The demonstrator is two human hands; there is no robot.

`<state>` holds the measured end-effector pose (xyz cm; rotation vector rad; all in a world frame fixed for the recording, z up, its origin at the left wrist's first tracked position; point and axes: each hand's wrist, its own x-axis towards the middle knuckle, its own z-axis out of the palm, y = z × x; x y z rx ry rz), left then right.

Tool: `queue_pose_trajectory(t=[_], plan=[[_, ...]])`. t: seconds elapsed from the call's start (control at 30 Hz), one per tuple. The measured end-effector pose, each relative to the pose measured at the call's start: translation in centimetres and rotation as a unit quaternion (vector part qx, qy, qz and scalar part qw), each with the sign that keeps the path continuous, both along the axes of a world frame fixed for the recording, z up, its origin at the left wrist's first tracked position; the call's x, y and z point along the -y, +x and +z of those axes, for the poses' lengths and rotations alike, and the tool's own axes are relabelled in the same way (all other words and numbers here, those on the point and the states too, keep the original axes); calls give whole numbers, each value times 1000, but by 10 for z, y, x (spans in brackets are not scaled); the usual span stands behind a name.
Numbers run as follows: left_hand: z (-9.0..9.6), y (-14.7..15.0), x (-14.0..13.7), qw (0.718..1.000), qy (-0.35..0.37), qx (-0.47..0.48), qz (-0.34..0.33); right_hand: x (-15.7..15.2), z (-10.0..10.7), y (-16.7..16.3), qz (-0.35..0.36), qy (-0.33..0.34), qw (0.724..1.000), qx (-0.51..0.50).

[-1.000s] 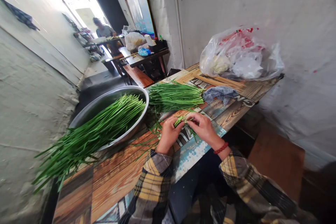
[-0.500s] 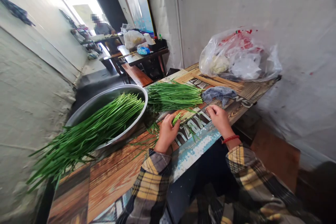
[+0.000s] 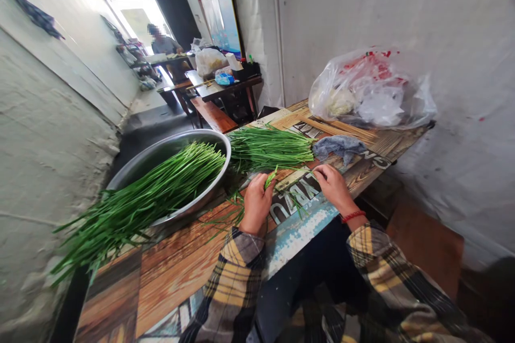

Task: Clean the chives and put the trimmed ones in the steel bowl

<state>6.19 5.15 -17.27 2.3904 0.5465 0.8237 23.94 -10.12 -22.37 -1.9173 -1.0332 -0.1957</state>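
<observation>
My left hand [image 3: 257, 201] is closed around a small folded bundle of garlic chives [image 3: 271, 177], whose green tip sticks up past the thumb. To its right, my right hand [image 3: 333, 187] is pinched, with a thin green chive strand [image 3: 296, 169] reaching its fingertips. Loose chive pieces [image 3: 296, 204] lie on the table between and below my hands. Just beyond them rests a pile of long chives [image 3: 271, 147]. At the left, a large metal basin [image 3: 132, 163] holds a thick heap of chives [image 3: 169, 182], their leafy ends hanging over its rim.
A grey-blue cloth [image 3: 340, 146] lies beyond my right hand. Wooden skewers [image 3: 333, 126] and a clear plastic bag [image 3: 370, 88] occupy the far right of the patterned table [image 3: 177, 278]. Walls flank both sides. Farther off, a person [image 3: 163, 43] sits by another table [image 3: 225, 87].
The view has shifted slightly. My right hand has drawn a little closer to the left, still pinched. The bundle's tip in my left hand now points more upward.
</observation>
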Motion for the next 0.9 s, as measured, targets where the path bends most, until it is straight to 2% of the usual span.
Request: queue_pose_trajectory(t=[0.1, 0.23, 0.33, 0.43, 0.57, 0.63, 0.73, 0.8, 0.9], plan=[[3, -1, 2, 1000, -4, 25, 17, -2, 4, -14, 25, 29, 999, -11], [7, -2, 6, 994, -81, 67, 22, -6, 17, -36, 89, 16, 995, 51], [8, -1, 7, 993, -103, 61, -12, -7, 29, -45, 116, -8, 985, 124], [5, 0, 6, 990, -114, 17, -75, -6, 37, -48, 120, -2, 983, 142], [-2, 2, 4, 990, -103, -23, -93, -7, 38, -50, 118, 26, 990, 74], [-5, 3, 3, 991, -101, -19, -83, -10, 35, -53, 113, 44, 993, -14], [-7, 3, 3, 990, -115, -12, -84, -16, 30, -59, 132, 58, 980, -135], [-8, 3, 2, 989, -121, -13, -85, -20, 28, -63, 147, 48, 977, -148], [-10, 3, 1, 990, -115, -20, -78, -21, 28, -61, 108, 59, 984, -129]])
